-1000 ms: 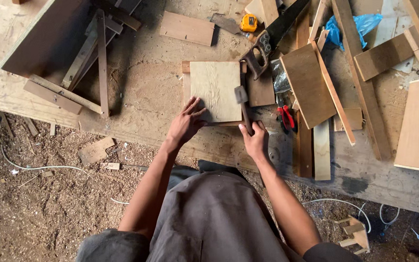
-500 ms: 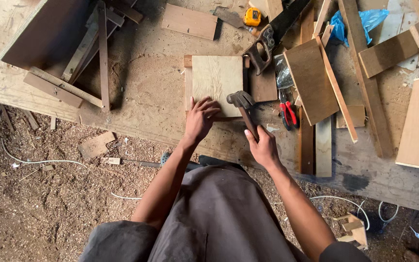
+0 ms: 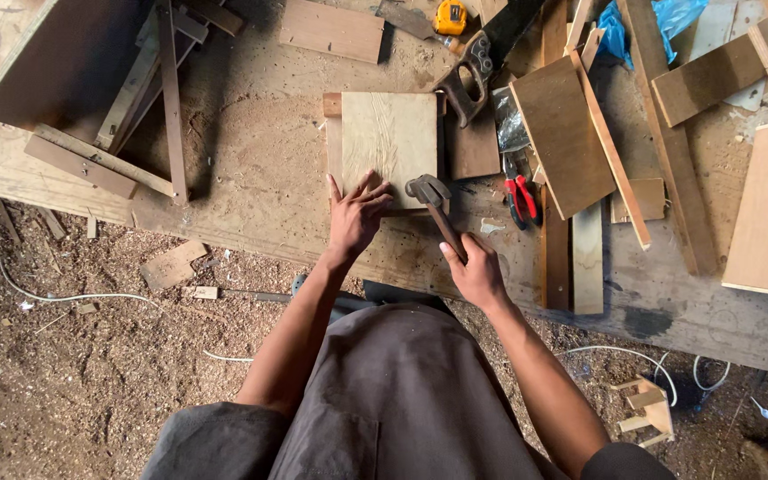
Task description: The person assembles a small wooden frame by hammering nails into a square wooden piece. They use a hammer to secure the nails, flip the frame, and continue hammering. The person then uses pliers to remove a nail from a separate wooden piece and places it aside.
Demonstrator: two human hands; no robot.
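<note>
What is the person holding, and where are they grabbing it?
The right hand holds a hammer by the end of its handle. The left hand just presses on a board.

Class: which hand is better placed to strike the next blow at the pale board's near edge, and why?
Right. The right hand already grips the hammer, its head at the board edge; the left hand lies flat on the board.

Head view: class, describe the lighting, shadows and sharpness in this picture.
Head view: soft, even daylight with no glare; a dark shadow lies beside the wooden frame at top left; the hammer, left hand and right hand look sharp, with no obvious motion blur; the bench edge bows slightly from the wide lens.
</note>
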